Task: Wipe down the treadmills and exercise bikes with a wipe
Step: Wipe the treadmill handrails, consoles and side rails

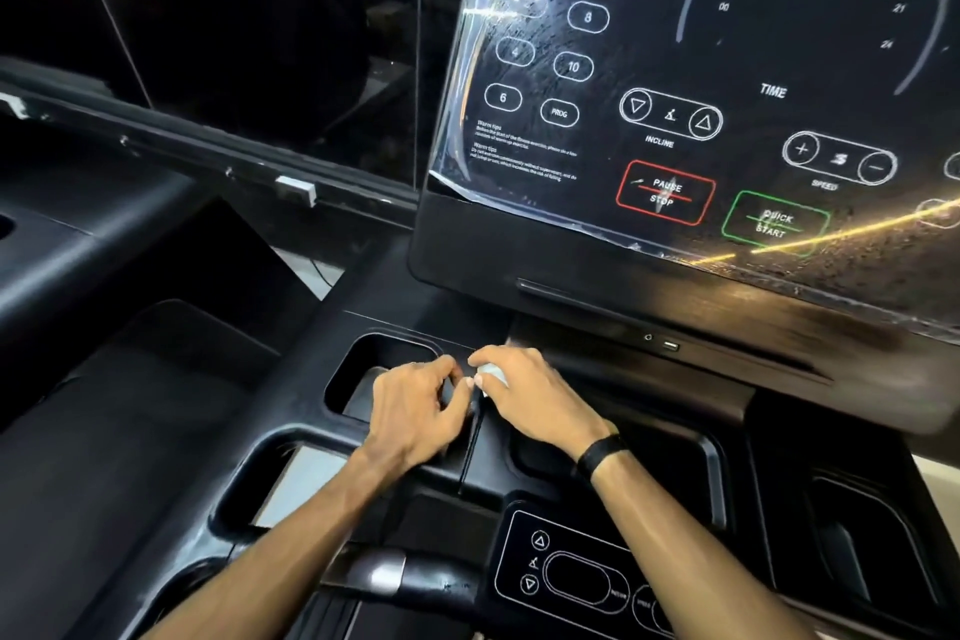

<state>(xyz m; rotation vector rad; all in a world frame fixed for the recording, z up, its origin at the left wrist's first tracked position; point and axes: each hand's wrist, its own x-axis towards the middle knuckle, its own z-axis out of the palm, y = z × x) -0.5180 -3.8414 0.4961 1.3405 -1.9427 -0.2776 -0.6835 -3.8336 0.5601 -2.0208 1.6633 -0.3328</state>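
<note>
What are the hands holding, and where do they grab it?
The right hand pinches a small white wipe, bunched up at its fingers. The left hand rests on the black treadmill console; whether it holds anything cannot be told.

A black treadmill console deck (519, 473) was seen below the tilted display panel (727, 83). A deep cup recess (363, 369) was set into its far left part, and a second recess (675, 463) lay to the right. Both hands, left hand (415, 416) and right hand (524, 395), were rested on the ridge between them, a small whitish wipe (491, 373) being pinched by the right. A small control pad (566, 572) was placed at the near edge.
</note>
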